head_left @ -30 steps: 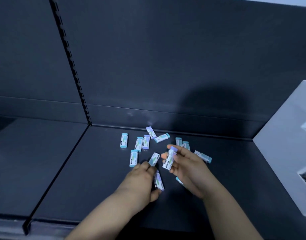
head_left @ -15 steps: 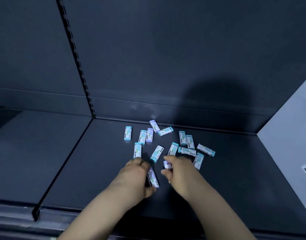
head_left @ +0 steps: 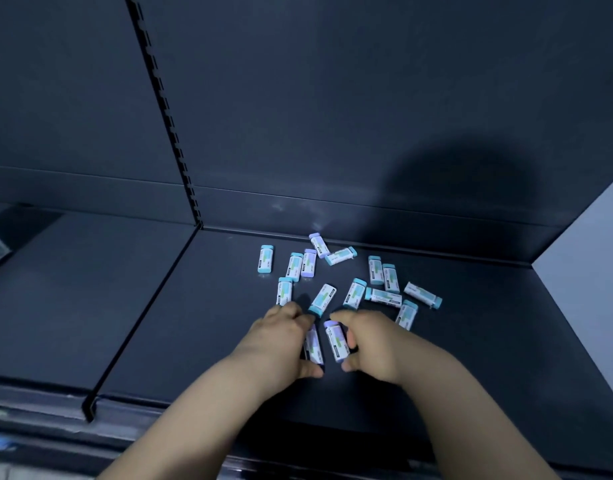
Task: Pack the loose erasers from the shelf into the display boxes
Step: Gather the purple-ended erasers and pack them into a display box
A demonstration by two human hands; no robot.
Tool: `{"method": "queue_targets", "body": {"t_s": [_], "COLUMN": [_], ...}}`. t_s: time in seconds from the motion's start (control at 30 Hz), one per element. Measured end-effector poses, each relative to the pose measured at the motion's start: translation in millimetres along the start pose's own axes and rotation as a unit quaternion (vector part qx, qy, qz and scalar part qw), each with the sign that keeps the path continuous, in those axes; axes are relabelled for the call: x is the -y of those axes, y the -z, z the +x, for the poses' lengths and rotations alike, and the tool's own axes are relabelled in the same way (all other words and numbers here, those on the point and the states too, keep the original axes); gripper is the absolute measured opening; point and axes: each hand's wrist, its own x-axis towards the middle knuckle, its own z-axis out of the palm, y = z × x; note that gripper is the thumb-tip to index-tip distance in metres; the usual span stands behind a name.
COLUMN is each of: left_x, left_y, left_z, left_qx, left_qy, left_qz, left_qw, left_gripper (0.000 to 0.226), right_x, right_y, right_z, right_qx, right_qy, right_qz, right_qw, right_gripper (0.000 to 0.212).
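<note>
Head view: you looked down on a dark shelf (head_left: 194,323).
Right edge: a white panel (head_left: 589,244) stood there; whether it was a display box, you could not tell.
Loose erasers (head_left: 323,299): over a dozen lay flat mid-shelf, scattered near the back wall (head_left: 333,116), with none boxed in view.
Left hand (head_left: 281,341): its fingers curled round one purple eraser (head_left: 313,346) at the pile's front.
Right hand (head_left: 374,344): it pinched a second eraser (head_left: 335,342) end to end, beside the first.
Handling: they looked light, stiff and sleeved in slick paper, so you would likely do best gripping each across its long sides.
</note>
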Motion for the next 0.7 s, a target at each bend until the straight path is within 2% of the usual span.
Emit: {"method": "queue_targets", "body": {"t_s": [0.13, 0.23, 0.43, 0.7], "left_x": [0, 1, 12, 79], "left_y": [-1, -1, 4, 30], "left_z": [0, -3, -18, -52], "left_qx": [-0.001, -0.012, -0.066, -0.115], "left_qy": [0.010, 0.003, -0.020, -0.052], "left_qz": [0.009, -0.013, 0.013, 0.058], "left_qw": [1.000, 1.000, 0.998, 0.990], "left_gripper": [0.075, 0.069, 0.066, 0.074], "right_x": [-1, -3, 6, 77], "right_y": [-5, -12, -17, -44], "right_z": [2, 1, -2, 12], "right_qx": [-0.018, -0.066, -0.099, -0.140], "right_qy": [-0.003, 0.029, 0.087, 0.109], "right_qz": [0.006, 0.010, 0.068, 0.090], "right_qw": [1.000, 0.997, 0.989, 0.980], "right_gripper": [0.064, 0.060, 0.052, 0.058]}}
